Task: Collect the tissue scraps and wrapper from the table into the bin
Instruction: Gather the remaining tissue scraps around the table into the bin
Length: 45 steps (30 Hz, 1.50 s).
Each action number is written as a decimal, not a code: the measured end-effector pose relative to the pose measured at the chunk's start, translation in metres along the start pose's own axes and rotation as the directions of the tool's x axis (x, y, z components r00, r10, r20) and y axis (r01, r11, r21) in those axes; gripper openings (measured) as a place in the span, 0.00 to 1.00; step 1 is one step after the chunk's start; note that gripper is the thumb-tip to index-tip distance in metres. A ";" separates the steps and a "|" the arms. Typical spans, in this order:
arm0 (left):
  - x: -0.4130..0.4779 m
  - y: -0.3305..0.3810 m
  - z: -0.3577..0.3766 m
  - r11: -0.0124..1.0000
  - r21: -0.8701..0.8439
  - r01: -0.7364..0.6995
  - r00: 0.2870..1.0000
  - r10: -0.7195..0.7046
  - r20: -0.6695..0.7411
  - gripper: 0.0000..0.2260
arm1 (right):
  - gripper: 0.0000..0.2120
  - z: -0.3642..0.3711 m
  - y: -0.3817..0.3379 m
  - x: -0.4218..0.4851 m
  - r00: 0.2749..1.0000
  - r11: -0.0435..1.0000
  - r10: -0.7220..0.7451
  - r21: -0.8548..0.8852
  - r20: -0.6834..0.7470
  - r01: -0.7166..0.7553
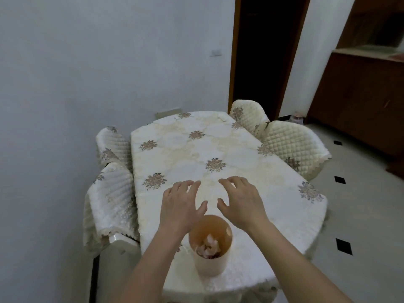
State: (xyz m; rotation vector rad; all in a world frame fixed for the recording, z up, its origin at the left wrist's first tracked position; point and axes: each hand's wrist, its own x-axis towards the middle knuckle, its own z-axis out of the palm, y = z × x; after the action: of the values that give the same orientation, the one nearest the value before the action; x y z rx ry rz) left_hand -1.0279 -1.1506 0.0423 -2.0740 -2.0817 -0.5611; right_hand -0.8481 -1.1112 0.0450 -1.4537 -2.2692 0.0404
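A small cream bin (209,262) stands on the near end of the table (229,149), with crumpled white tissue scraps (208,246) lying inside it. My left hand (181,204) hovers just beyond the bin's rim on the left, palm down, fingers spread and empty. My right hand (238,200) hovers beside it on the right, fingers loosely spread and empty too. No scraps or wrapper show on the tablecloth.
A cream floral cloth covers the table. Two quilted chairs (109,193) stand at its left side and two more chairs (290,145) at its right. A grey wall is at left, a dark doorway (264,51) behind, a wooden cabinet (358,95) at right.
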 end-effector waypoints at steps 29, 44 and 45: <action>0.019 0.260 0.057 0.675 -0.319 -0.665 0.721 0.692 -0.037 0.22 | 0.22 -0.122 0.163 -0.214 0.652 0.637 0.674 -0.174 -0.347 -0.751; 0.046 0.401 0.134 0.593 -0.339 -0.731 0.629 0.777 0.004 0.25 | 0.21 -0.122 0.307 -0.257 0.549 0.553 0.774 -0.085 -0.315 -0.829; 0.052 0.418 0.143 0.596 -0.333 -0.730 0.629 0.777 0.012 0.25 | 0.21 -0.124 0.326 -0.257 0.549 0.554 0.778 -0.079 -0.307 -0.829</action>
State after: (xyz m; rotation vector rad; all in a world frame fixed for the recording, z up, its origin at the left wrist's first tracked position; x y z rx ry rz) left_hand -0.5945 -1.0607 -0.0047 -2.9603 -0.9579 -0.5851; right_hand -0.4321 -1.2149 -0.0168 -2.3763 -1.2408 -0.1009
